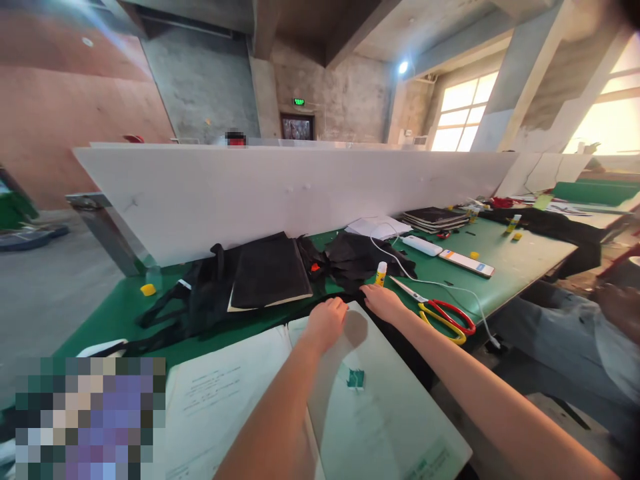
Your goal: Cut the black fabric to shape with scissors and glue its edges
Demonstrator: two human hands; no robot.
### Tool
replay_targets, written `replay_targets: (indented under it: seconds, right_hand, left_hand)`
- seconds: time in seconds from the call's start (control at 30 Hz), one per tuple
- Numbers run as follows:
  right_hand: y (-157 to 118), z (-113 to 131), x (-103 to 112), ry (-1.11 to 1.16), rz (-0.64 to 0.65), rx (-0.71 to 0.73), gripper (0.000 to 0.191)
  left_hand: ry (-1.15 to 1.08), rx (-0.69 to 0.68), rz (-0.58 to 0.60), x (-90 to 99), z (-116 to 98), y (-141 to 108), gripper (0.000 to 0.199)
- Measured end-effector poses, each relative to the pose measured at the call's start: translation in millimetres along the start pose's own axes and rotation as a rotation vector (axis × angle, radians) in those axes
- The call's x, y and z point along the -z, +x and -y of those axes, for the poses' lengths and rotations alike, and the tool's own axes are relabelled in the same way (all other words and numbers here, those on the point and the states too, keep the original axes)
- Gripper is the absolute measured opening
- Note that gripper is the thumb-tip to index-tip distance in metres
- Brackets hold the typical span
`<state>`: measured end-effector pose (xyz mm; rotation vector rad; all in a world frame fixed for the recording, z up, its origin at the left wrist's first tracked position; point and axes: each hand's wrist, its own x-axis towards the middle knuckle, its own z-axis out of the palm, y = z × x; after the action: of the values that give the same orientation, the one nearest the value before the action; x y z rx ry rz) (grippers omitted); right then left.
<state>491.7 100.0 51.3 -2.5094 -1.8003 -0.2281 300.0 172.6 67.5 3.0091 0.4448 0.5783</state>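
Right below you lies the open book, your left hand resting at its far edge, fingers curled; your right hand, also curled, is just beyond its far corner. Can't tell whether either pinches! Scissors sit right, glue stick farther.

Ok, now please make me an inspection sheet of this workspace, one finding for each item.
Surface: green table, partly covered.
Work things: open book; black cloth behind it.
Clutter: scissors, glue stick, phone, black-covered book.
Hands: left hand at the open book's top edge; right hand near its top right corner; grips unclear.
Cables: white cable crosses the table beside the scissors.
Surroundings: white partition behind; another person's leg at right.
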Motion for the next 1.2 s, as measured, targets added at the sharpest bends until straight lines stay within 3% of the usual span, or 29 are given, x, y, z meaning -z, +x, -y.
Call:
replay_targets:
  seconds: [0.13,0.23,0.33,0.4,0.5,0.6,0.73,1.0,1.2]
  right_hand:
    - [9,7,4,-0.032,-0.055,-0.029,0.024]
    - [15,9,13,-0.032,-0.117,-0.064,0.021]
    - [18,8,25,-0.025,-0.210,-0.106,0.024]
    - [18,7,32,-0.019,-0.270,-0.134,0.027]
    - [14,7,41,-0.012,-0.327,-0.145,0.028]
    - [6,7,49,-0.014,-0.355,-0.107,0.026]
    - [-7,1,55,-0.040,-0.345,-0.017,0.025]
    - [-36,-16,39,-0.152,-0.234,0.078,0.017]
    - [-52,-19,21,-0.203,-0.194,0.193,0.017]
  left_hand:
    - [0.025,-0.081,0.131,20.6,-37,-3,0.022]
    - [0.036,-0.065,0.184,50.3,-72,-15,0.016]
    - [-0.038,-0.018,0.224,94.8,-103,-45,0.023]
    - [-0.185,0.027,0.158,122.6,-115,-71,0.026]
    - [-0.326,0.183,0.123,142.5,-117,-107,0.037]
    - [-0.304,0.298,0.165,132.6,-103,-130,0.036]
    - [-0.212,0.248,0.281,99.8,-81,-130,0.040]
    - [0.032,0.176,0.266,41.8,-48,-69,0.030]
    - [0.085,0.165,0.163,17.4,-42,-35,0.022]
